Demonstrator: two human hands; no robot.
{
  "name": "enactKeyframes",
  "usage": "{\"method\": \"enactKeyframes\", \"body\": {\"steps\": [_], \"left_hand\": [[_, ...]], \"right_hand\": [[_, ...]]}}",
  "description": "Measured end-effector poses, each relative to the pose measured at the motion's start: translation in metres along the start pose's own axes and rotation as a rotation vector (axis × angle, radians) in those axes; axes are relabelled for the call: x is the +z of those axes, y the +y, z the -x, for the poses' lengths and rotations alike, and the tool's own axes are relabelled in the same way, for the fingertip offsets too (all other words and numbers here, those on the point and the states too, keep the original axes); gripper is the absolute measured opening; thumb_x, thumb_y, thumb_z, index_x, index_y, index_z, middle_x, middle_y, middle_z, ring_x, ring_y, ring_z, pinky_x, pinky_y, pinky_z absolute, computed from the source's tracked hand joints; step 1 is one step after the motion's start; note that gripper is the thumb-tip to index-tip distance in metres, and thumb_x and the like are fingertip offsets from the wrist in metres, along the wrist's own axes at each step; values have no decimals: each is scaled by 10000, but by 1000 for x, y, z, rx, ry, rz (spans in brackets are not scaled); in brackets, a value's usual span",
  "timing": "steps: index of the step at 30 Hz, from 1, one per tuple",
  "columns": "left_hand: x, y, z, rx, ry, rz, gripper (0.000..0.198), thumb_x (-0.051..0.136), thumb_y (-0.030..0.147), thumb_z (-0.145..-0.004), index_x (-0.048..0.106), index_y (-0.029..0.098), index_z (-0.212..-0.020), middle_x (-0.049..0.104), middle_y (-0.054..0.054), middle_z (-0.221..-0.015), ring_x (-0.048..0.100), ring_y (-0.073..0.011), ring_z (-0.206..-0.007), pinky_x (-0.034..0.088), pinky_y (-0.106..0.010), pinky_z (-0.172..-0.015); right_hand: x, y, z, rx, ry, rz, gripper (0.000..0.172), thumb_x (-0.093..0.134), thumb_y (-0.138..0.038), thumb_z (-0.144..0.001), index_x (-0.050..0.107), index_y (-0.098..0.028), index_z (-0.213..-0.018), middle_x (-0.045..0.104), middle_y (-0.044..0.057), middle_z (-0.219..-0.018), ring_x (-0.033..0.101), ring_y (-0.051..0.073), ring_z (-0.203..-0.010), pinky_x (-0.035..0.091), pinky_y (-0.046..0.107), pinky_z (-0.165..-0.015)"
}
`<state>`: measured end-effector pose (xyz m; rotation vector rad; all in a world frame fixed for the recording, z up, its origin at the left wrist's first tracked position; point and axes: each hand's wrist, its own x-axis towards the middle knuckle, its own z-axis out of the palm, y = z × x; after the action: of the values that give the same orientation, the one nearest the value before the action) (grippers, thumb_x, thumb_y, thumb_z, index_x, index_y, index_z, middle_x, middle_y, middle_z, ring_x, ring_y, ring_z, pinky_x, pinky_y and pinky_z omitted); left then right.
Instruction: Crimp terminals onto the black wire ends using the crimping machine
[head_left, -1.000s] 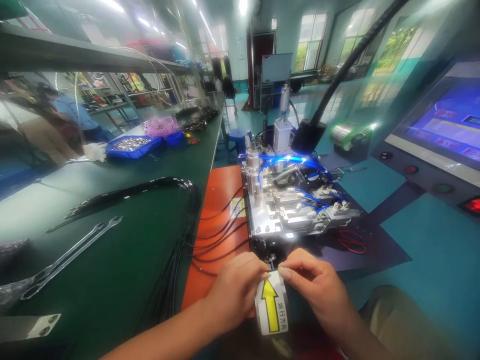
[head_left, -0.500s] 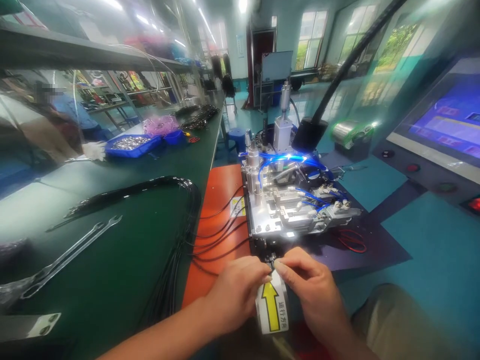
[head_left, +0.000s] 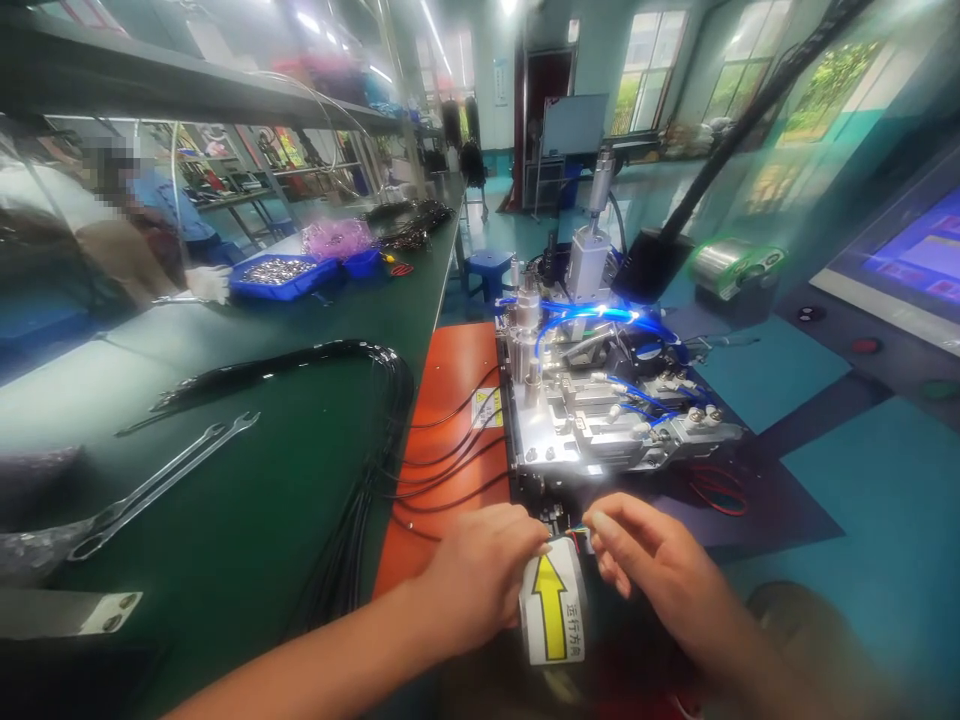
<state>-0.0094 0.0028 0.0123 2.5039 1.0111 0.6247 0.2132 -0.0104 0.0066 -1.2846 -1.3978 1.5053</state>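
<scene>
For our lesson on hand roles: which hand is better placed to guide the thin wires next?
Probably the right hand: its fingers pinch the thin wires, while the left hand is bunched beside the arrow label.

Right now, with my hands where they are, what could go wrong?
Two risks, as I judge it. The thin coloured wires pinched in your right hand look fine enough to bend or slip if tugged hard. And the black cables running across the orange surface near your left hand might snag if that arm swings.
</scene>
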Motion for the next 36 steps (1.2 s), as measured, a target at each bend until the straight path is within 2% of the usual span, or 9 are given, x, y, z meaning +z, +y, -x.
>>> {"method": "enactKeyframes", "body": {"steps": [6,14,16,21,24,28,36], "left_hand": [[2,-2,1,-9,-9,-26,155,469,115,-848,610,169,-881,605,-34,-740,524,-164,-658,383,-262,-590],[2,-3,0,-8,-8,-57,143,475,150,-894,616,167,-875,574,-22,-718,501,-162,-634,383,-270,-567],[2,-4,-1,-33,5,-47,168,465,156,-927,632,172,-936,571,-23,-748,513,-158,-654,401,-262,-586],[1,-7,0,-93,23,21,265,464,150,-958,605,213,-1174,568,-54,-983,557,-151,-805,466,-240,-701],[1,-8,0,-109,29,41,275,460,95,-939,631,209,-1124,566,-47,-959,554,-152,-811,464,-242,-706],[2,-10,-3,-136,69,46,223,495,109,-937,675,200,-1033,575,-41,-897,549,-161,-796,451,-254,-689],[5,-15,-5,-188,91,40,241,493,105,-944,711,194,-997,577,-54,-857,533,-182,-805,445,-273,-694]], "right_hand": [[4,-7,-2,-16,-26,161,312,483,-512,-963,593,-229,-892,523,-40,-676,492,131,-613,406,244,-570],[5,-8,-4,-99,45,332,320,460,-461,-979,551,-231,-777,481,-37,-669,452,144,-632,371,254,-594],[7,-5,-7,-104,65,327,319,454,-455,-982,544,-230,-775,489,-33,-689,456,148,-653,378,253,-609],[13,11,-17,-82,109,254,329,444,-468,-982,543,-224,-786,513,-27,-729,476,151,-685,398,244,-621],[17,19,-22,-55,121,225,343,442,-485,-979,545,-219,-790,516,-26,-735,485,150,-688,406,243,-628],[21,26,-26,-38,124,177,340,444,-489,-980,550,-216,-805,540,-21,-754,494,150,-690,409,244,-620],[25,31,-30,-37,156,149,320,448,-471,-982,562,-217,-825,566,-12,-768,509,155,-699,406,242,-605]]}}
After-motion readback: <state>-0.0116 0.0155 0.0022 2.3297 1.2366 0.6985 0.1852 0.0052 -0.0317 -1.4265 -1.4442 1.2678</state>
